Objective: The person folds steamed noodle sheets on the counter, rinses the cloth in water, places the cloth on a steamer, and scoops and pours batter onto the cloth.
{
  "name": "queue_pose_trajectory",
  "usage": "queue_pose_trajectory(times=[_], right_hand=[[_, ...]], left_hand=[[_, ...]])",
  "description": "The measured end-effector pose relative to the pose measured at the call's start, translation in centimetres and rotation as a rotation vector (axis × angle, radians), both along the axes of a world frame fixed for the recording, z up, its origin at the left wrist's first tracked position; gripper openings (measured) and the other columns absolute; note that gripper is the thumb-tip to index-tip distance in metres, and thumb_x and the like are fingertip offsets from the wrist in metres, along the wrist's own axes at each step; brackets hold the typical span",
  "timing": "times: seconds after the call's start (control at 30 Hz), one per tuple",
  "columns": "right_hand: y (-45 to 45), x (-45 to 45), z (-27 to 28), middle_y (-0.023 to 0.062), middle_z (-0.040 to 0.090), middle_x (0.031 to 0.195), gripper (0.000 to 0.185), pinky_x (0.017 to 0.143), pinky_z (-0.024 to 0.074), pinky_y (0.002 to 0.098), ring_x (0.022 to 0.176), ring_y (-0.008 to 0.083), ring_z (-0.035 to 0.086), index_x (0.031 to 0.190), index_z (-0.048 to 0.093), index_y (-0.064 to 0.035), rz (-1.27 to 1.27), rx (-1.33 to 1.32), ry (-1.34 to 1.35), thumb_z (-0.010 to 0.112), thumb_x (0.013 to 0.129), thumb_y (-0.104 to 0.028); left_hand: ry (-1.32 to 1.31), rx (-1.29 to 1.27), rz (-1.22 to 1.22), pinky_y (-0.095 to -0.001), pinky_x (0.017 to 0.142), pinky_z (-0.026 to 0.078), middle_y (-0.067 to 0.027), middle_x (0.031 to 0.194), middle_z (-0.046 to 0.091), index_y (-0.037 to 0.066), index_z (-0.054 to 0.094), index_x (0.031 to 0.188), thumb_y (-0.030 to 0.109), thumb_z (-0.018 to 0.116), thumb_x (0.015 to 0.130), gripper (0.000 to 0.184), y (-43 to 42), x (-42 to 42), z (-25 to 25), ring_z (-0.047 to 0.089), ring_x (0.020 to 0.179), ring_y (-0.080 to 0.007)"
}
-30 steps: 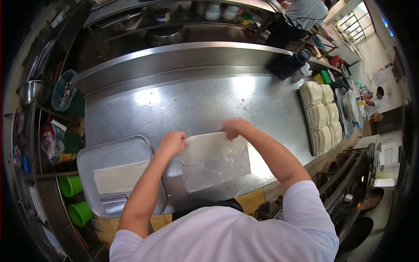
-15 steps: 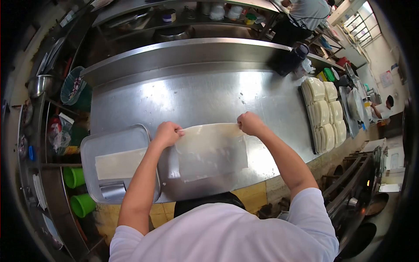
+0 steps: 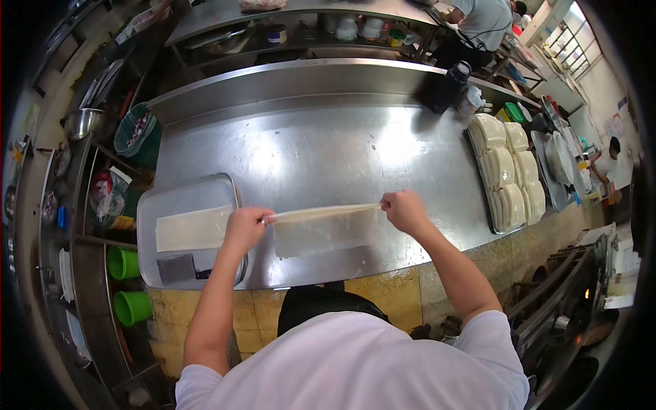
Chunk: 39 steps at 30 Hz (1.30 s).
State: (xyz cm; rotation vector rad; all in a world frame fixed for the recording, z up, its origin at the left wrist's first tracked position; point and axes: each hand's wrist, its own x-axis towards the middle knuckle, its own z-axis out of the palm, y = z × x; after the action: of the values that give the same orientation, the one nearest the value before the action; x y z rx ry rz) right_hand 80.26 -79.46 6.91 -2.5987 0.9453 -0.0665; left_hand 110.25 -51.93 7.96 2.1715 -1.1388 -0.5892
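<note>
Stretched between my hands is a pale, thin dough sheet point(image 3: 324, 213), seen as a narrow, taut band over the steel counter. My left hand point(image 3: 246, 228) pinches its left end, and my right hand point(image 3: 406, 210) grips the right end. Under it lies a dull, rectangular patch point(image 3: 320, 244) on the counter; I cannot tell whether it is a film or a mark. Beside my left forearm, a shallow clear tray point(image 3: 145, 232) holds another flat dough sheet point(image 3: 191, 229) and a grey metal scraper point(image 3: 176, 268) with a dark end.
The steel counter point(image 3: 225, 164) has a raised back ledge. On its right side a dark tray carries several stacks of pale folded sheets point(image 3: 502, 167). A dark bottle point(image 3: 447, 87) stands at the back. Green bins point(image 3: 132, 307) sit lower left. A person point(image 3: 478, 27) stands beyond.
The sheet went from a broad, spread face to a narrow band. My hands are slightly farther apart and lower in the view, which has itself shifted.
</note>
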Motion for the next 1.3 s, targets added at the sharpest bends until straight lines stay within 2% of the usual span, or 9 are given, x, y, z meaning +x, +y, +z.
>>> queue_pose_trajectory(times=[0.2, 0.33, 0.57, 0.7, 0.87, 1.0, 1.1, 1.23, 1.3], right_hand=[[7.2, -7.5, -5.2, 0.0222, 0.073, 0.089, 0.021, 0.076, 0.0568, 0.0510, 0.083, 0.0406, 0.071, 0.101, 0.079, -0.0088, 0.034, 0.065, 0.066, 0.062, 0.088, -0.012], [8.7, -8.2, -5.6, 0.0205, 0.074, 0.096, 0.027, 0.081, 0.0571, 0.0517, 0.088, 0.0411, 0.071, 0.111, 0.075, -0.0067, 0.006, 0.092, 0.139, 0.061, 0.088, -0.013], [10.1, 4.8, -2.6, 0.0207, 0.071, 0.109, 0.026, 0.091, 0.0548, 0.0494, 0.103, 0.0389, 0.068, 0.110, 0.073, -0.0044, 0.083, 0.170, -0.093, 0.065, 0.089, -0.017], [13.1, 13.5, -5.3, 0.0191, 0.071, 0.110, 0.027, 0.093, 0.0530, 0.0487, 0.107, 0.0382, 0.066, 0.110, 0.073, -0.0059, 0.245, 0.198, -0.079, 0.070, 0.087, -0.021], [15.8, 18.7, -8.2, 0.0148, 0.070, 0.110, 0.023, 0.095, 0.0476, 0.0482, 0.113, 0.0350, 0.063, 0.099, 0.073, -0.0100, 0.382, 0.084, 0.107, 0.075, 0.084, -0.026], [15.3, 18.7, -8.2, 0.0116, 0.067, 0.106, 0.018, 0.095, 0.0440, 0.0477, 0.111, 0.0322, 0.060, 0.092, 0.071, -0.0110, 0.450, 0.145, 0.067, 0.077, 0.082, -0.024], [14.9, 16.5, -6.0, 0.0115, 0.067, 0.105, 0.015, 0.094, 0.0447, 0.0479, 0.107, 0.0328, 0.060, 0.092, 0.070, -0.0108, 0.466, 0.189, -0.095, 0.076, 0.082, -0.019], [14.9, 12.2, -4.9, 0.0128, 0.066, 0.103, 0.013, 0.093, 0.0474, 0.0476, 0.107, 0.0344, 0.059, 0.092, 0.070, -0.0082, 0.329, 0.195, -0.290, 0.075, 0.083, -0.017], [14.8, 9.3, -3.6, 0.0143, 0.066, 0.101, 0.014, 0.093, 0.0487, 0.0475, 0.106, 0.0357, 0.059, 0.092, 0.071, -0.0063, 0.241, 0.221, -0.345, 0.075, 0.083, -0.016]], left_hand=[[-0.030, 0.015, -0.150, -0.0428, 0.083, 0.056, -0.0146, 0.098, 0.075, 0.012, 0.080, 0.103, 0.011, 0.074, 0.083, 0.021, 7.3, -5.8, -4.7, 0.070, 0.093, -0.0336], [0.000, 0.071, -0.011, -0.0423, 0.083, 0.056, -0.0160, 0.101, 0.075, 0.010, 0.079, 0.104, 0.014, 0.076, 0.084, 0.020, 9.1, -6.9, -4.1, 0.070, 0.094, -0.0343], [-0.014, -0.117, 0.232, -0.0415, 0.083, 0.056, -0.0157, 0.102, 0.076, 0.008, 0.078, 0.106, 0.017, 0.076, 0.087, 0.021, 7.6, -4.5, -5.7, 0.071, 0.094, -0.0328], [0.090, -0.106, 0.356, -0.0424, 0.082, 0.056, -0.0158, 0.102, 0.076, 0.007, 0.077, 0.105, 0.017, 0.076, 0.087, 0.021, 5.8, -4.0, -7.3, 0.071, 0.093, -0.0333], [0.000, -0.004, 0.271, -0.0453, 0.097, 0.050, -0.0166, 0.107, 0.066, 0.005, 0.073, 0.113, 0.015, 0.078, 0.081, 0.034, 4.6, -3.4, -9.6, 0.061, 0.109, -0.0364], [-0.096, -0.001, 0.181, -0.0458, 0.097, 0.049, -0.0167, 0.110, 0.060, 0.004, 0.073, 0.106, 0.023, 0.080, 0.082, 0.032, 4.4, -4.2, -10.1, 0.056, 0.117, -0.0364], [-0.024, 0.069, 0.065, -0.0452, 0.097, 0.048, -0.0160, 0.108, 0.060, 0.004, 0.072, 0.098, 0.026, 0.080, 0.082, 0.028, 4.3, -4.4, -10.3, 0.056, 0.116, -0.0356], [0.274, 0.100, 0.178, -0.0476, 0.076, 0.052, -0.0222, 0.089, 0.069, 0.000, 0.066, 0.093, 0.021, 0.074, 0.089, 0.023, 3.5, -5.9, -8.5, 0.067, 0.086, -0.0406], [0.241, -0.051, 0.221, -0.0491, 0.071, 0.052, -0.0239, 0.084, 0.069, -0.001, 0.064, 0.095, 0.021, 0.069, 0.094, 0.023, 3.9, -6.8, -10.4, 0.067, 0.078, -0.0432]])
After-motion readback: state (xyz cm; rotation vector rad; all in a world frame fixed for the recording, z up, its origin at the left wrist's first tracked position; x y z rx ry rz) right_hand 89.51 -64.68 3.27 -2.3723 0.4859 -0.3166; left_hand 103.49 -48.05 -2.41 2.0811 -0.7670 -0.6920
